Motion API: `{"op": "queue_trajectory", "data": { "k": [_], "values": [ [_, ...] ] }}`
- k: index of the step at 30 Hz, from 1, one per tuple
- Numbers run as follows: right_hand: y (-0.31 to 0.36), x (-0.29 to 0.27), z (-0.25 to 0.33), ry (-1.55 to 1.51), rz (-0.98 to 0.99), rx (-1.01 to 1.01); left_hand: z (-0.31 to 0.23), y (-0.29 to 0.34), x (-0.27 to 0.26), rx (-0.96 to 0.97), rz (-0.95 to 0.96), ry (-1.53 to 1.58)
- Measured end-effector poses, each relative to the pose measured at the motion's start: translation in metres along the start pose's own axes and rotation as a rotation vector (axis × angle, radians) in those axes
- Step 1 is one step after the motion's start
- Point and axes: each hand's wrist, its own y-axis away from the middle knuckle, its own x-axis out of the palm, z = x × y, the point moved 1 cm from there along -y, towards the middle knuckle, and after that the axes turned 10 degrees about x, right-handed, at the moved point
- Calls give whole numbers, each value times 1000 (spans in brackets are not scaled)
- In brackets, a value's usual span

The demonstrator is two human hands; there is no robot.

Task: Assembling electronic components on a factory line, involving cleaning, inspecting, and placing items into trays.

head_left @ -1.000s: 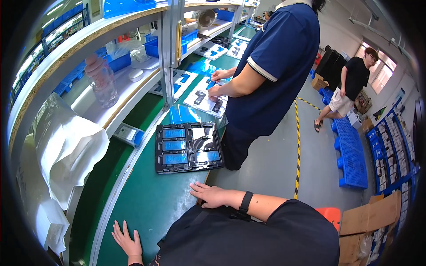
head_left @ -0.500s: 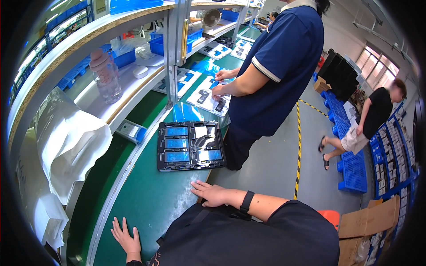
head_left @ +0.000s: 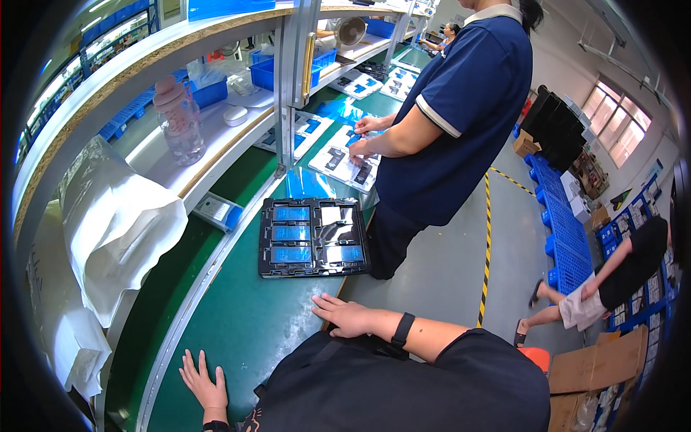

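Observation:
My left hand (head_left: 205,381) lies on the green tabletop (head_left: 237,327) with its fingers spread, holding nothing. Near the bench's front edge rests my right hand (head_left: 344,317), palm down and fingers stretched out, also holding nothing. Beyond my right hand sits a black plastic tray (head_left: 268,263), not touched by either hand. Several flat rectangular parts with blue faces (head_left: 291,233) lie in its compartments. One compartment at the far right holds a white piece (head_left: 331,215). Blue film (head_left: 308,183) lies just behind the tray.
A co-worker in a dark blue shirt (head_left: 461,122) handles parts on a white tray (head_left: 338,176). The shelf at left carries a pink-capped bottle (head_left: 180,133) and blue bins (head_left: 265,74). White bags (head_left: 119,230) hang beside the bench. Cardboard boxes (head_left: 597,363) stand at right.
The passer-by in black at the right has moved nearer along the aisle. The view has shifted slightly. Both my hands stay in place on the bench.

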Motion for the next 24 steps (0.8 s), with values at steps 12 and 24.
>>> {"op": "queue_trajectory", "data": {
  "k": [12, 24],
  "values": [
    [3, -7, 3, 14, 53, 29, 1, -1, 1, -4, 2, 4],
    [2, -2, 1, 3, 34, 17, 2, -1, 2, -8, -4, -1]
  ]
}}
